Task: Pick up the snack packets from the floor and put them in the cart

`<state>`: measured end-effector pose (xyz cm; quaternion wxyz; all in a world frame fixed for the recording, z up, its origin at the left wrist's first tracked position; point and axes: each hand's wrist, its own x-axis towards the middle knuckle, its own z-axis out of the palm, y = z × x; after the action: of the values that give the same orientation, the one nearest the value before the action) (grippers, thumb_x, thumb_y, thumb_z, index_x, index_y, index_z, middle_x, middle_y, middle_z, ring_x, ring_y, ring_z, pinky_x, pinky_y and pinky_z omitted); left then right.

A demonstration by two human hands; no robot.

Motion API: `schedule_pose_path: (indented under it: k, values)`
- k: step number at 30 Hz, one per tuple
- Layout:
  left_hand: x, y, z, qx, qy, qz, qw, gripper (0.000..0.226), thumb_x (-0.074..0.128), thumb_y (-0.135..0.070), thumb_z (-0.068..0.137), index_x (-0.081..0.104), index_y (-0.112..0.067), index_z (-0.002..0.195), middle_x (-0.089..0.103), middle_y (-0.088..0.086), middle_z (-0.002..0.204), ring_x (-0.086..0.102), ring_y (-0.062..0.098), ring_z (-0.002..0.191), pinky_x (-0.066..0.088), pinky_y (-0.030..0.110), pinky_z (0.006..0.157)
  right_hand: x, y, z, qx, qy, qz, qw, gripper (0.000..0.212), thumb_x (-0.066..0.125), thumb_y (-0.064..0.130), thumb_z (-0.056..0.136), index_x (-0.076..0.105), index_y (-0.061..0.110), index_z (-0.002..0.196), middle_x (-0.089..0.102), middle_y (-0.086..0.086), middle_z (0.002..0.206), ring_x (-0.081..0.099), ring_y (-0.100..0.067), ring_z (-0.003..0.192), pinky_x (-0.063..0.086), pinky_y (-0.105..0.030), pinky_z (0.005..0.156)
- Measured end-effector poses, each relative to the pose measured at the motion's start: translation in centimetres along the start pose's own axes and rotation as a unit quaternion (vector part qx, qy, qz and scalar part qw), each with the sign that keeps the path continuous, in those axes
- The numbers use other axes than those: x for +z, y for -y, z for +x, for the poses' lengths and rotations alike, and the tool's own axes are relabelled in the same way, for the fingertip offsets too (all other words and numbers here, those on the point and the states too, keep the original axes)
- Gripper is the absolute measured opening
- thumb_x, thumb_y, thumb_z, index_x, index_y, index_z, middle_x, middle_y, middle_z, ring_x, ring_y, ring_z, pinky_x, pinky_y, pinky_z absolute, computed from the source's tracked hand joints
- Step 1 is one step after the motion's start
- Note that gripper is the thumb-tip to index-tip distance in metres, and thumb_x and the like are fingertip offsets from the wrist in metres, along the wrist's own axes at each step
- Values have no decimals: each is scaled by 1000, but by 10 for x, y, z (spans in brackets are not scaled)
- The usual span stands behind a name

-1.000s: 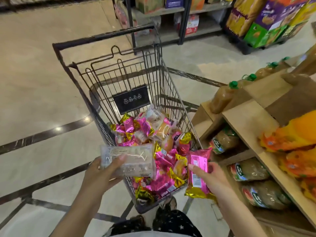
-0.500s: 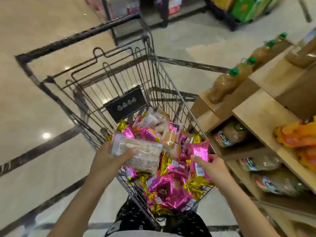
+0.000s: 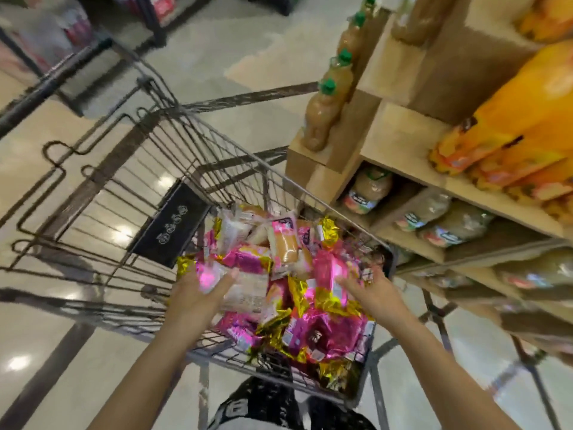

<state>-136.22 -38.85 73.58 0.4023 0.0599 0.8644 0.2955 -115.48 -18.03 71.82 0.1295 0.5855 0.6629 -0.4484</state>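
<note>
The wire shopping cart (image 3: 217, 156) stands in front of me, its near end piled with pink-and-gold snack packets (image 3: 322, 330). My left hand (image 3: 198, 293) hovers over the pile's left side with fingers spread. A clear whitish packet (image 3: 248, 290) lies just past its thumb on the heap. My right hand (image 3: 369, 290) is over the right side, fingers apart. A pink packet (image 3: 328, 274) sits tilted at its fingertips, on top of the others. Motion blur smears both hands.
A wooden shelf unit (image 3: 403, 131) with green-capped juice bottles (image 3: 322, 119) and orange bags (image 3: 511, 128) presses close on the cart's right. Shiny tiled floor (image 3: 46, 187) spreads to the left. More shelving stands at the far top. My patterned trousers (image 3: 263, 405) show below the cart.
Both hands moved forward over the cart and their fingers spread; the clear packet and the pink packet now rest on the pile. The view tilted and came closer to the cart.
</note>
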Motion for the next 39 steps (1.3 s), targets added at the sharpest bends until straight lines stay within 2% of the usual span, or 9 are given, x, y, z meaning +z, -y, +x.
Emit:
schedule_pose_path:
  k: [2, 4, 5, 10, 14, 20, 23, 31, 39]
  values:
    - [11, -8, -3, 36, -6, 54, 998, 121, 52, -88, 60, 19, -21, 155, 25, 13, 159, 22, 29, 146, 23, 47, 117, -6, -13, -12, 15, -32, -15, 999, 94, 54, 72, 82, 30, 11, 150, 37, -19, 150, 37, -35, 136, 35, -45, 110]
    - [26, -16, -13, 95, 9, 118, 988, 115, 49, -89, 66, 19, -24, 155, 17, 9, 161, 16, 27, 148, 20, 48, 119, -9, -32, -26, 26, -58, -19, 998, 118, 44, 92, 65, 30, 11, 149, 41, -17, 148, 39, -35, 134, 37, -48, 108]
    - [35, -19, -17, 135, 17, 165, 977, 111, 43, -90, 69, 18, -25, 155, 13, 7, 163, 12, 26, 149, 18, 48, 119, -11, -45, -32, 35, -69, -14, 997, 122, 44, 94, 63, 29, 10, 149, 42, -15, 148, 39, -35, 134, 38, -49, 108]
    - [89, -44, -49, 282, 61, 393, 873, 108, 9, -93, 66, 16, -31, 155, 10, 6, 163, 4, 30, 150, 12, 49, 121, -32, -104, -81, 62, -149, -34, 986, 105, 54, 75, 78, 22, 8, 152, 41, -14, 148, 37, -32, 136, 39, -44, 108]
    - [141, -64, -93, 378, 83, 488, 782, 91, 27, -78, 86, -1, -28, 157, -8, 9, 164, -8, 33, 150, 0, 48, 122, -45, -168, -128, 95, -205, -43, 973, 98, 52, 71, 82, 20, 11, 152, 36, -10, 152, 34, -29, 139, 38, -42, 109]
    - [222, -63, -186, 468, 126, 543, 686, 84, 33, -71, 91, 1, -28, 157, -9, 5, 164, -11, 33, 149, 0, 47, 121, -53, -272, -212, 148, -257, -7, 955, 97, 47, 71, 86, 15, 11, 154, 30, -6, 155, 30, -25, 141, 36, -38, 110]
    - [268, -46, -237, 492, 150, 568, 643, 86, 32, -72, 91, 0, -27, 156, -2, 6, 164, -6, 33, 150, 4, 47, 121, -54, -331, -252, 172, -289, 20, 942, 95, 48, 71, 85, 16, 14, 154, 34, -4, 153, 34, -25, 138, 37, -39, 109]
    - [381, -5, -351, 518, 224, 601, 566, 88, 28, -76, 89, -4, -29, 156, -2, 5, 164, 0, 31, 151, 6, 44, 121, -45, -472, -347, 264, -306, 77, 911, 98, 43, 71, 88, 6, 11, 155, 21, -7, 159, 23, -25, 145, 30, -36, 115]
    - [448, -1, -423, 569, 237, 639, 460, 87, 29, -74, 89, -3, -29, 156, -3, 5, 164, -2, 30, 151, 6, 44, 121, -34, -546, -401, 355, -338, 172, 855, 94, 44, 69, 88, 8, 13, 155, 22, -9, 159, 24, -26, 144, 30, -37, 115]
